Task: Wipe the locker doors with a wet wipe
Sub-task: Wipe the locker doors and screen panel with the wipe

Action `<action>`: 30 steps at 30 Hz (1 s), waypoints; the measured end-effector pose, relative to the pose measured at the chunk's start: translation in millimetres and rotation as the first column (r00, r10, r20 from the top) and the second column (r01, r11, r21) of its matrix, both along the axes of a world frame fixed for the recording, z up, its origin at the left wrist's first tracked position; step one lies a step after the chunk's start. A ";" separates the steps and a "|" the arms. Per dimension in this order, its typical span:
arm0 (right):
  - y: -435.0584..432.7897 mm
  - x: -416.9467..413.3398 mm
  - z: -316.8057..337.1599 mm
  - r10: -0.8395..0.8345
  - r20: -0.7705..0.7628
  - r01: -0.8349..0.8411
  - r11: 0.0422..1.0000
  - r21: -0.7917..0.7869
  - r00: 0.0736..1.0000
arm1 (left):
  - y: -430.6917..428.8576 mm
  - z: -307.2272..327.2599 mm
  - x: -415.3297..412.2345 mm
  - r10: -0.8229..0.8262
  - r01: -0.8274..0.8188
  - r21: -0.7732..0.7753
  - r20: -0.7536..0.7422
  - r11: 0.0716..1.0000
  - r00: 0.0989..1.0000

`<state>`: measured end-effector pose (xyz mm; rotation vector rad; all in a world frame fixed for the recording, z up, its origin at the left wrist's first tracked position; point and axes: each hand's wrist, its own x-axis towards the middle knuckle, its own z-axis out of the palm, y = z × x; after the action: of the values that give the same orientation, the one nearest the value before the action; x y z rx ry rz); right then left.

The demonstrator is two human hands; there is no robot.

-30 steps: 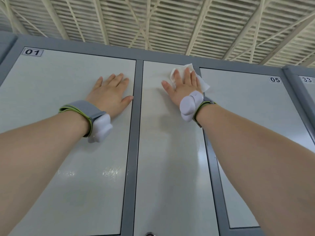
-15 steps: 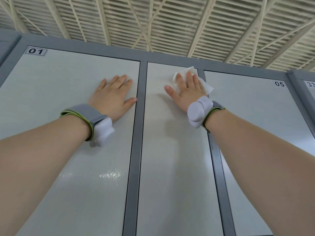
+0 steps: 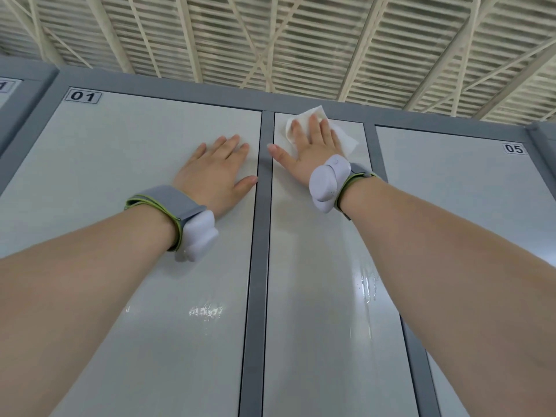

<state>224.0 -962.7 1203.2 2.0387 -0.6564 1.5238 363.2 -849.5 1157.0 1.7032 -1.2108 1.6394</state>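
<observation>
Three pale locker doors stand in a grey frame. My left hand (image 3: 215, 168) rests flat, fingers spread, on the upper right part of the door marked 01 (image 3: 105, 182). My right hand (image 3: 307, 145) presses a white wet wipe (image 3: 346, 139) flat against the top of the middle door (image 3: 316, 296), fingers straight. The wipe sticks out above and to the right of the fingers, reaching the frame's top rail. Wet streaks shine lower on both doors.
A third door marked 05 (image 3: 469, 182) lies to the right, partly behind my right forearm. Grey frame strips (image 3: 255, 281) separate the doors. More lockers adjoin at both edges. A slatted ceiling with beams (image 3: 285, 40) runs overhead.
My right hand has slid the wipe leftward along the top of the middle door, away from the right frame strip. My left hand stays put on door 01.
</observation>
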 end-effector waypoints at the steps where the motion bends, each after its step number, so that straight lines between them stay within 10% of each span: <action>1: 1.6 2.0 -3.2 0.009 -0.031 -0.010 1.000 -0.019 0.999 | 2.2 0.3 -0.1 -0.009 0.009 0.010 -0.004 1.000 1.000; 13: 17.1 18.2 19.8 -0.063 0.023 0.062 0.997 0.039 0.998 | 33.5 -5.4 15.7 0.053 -0.054 -0.022 -0.053 0.998 0.997; 23: 10.9 9.9 -27.3 0.010 -0.237 -0.042 0.990 -0.133 0.971 | 38.6 -14.1 23.0 0.022 -0.024 -0.030 -0.083 0.999 0.996; 30: -6.8 -15.0 -12.9 -0.047 0.018 0.045 0.994 0.103 0.999 | 36.5 -17.9 15.1 0.023 -0.023 -0.003 -0.032 1.000 0.999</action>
<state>208.9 -969.5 1190.4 2.0705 -0.8000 1.5147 378.3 -813.0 1139.1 1.7408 -1.1767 1.6211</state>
